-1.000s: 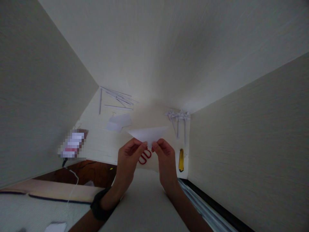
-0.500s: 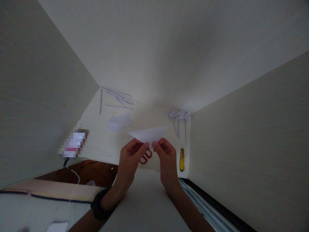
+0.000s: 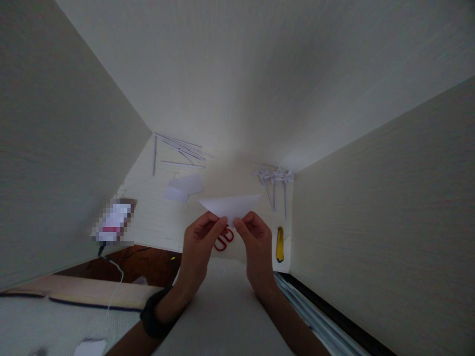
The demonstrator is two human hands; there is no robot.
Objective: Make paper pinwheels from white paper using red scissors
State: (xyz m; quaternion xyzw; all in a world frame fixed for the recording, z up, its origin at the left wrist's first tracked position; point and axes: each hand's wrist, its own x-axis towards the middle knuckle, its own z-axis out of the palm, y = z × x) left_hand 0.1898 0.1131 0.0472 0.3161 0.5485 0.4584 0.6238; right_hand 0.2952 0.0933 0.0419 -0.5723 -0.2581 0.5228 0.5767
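Note:
A white sheet of paper folded into a triangle (image 3: 230,203) is held up between both hands, its long edge away from me and its tip toward me. My left hand (image 3: 200,240) pinches it near the tip between thumb and fingers. On the other side of the tip, my right hand (image 3: 257,240) pinches it the same way. Under the paper and between the hands lie scissors with red handles (image 3: 220,243); their blades are hidden. A yellow box cutter (image 3: 279,244) rests to the right of my right hand.
Thin white paper sticks (image 3: 183,147) lie at the back left, with loose paper pieces (image 3: 183,187) nearer. Several paper pinwheels on sticks (image 3: 275,177) lie at the back right. A blurred phone (image 3: 115,221) with a cable is at left. Walls enclose the white surface (image 3: 148,217).
The folded paper has turned slightly, so its long edge lies more level. Both hands keep their pinch on it and have barely moved.

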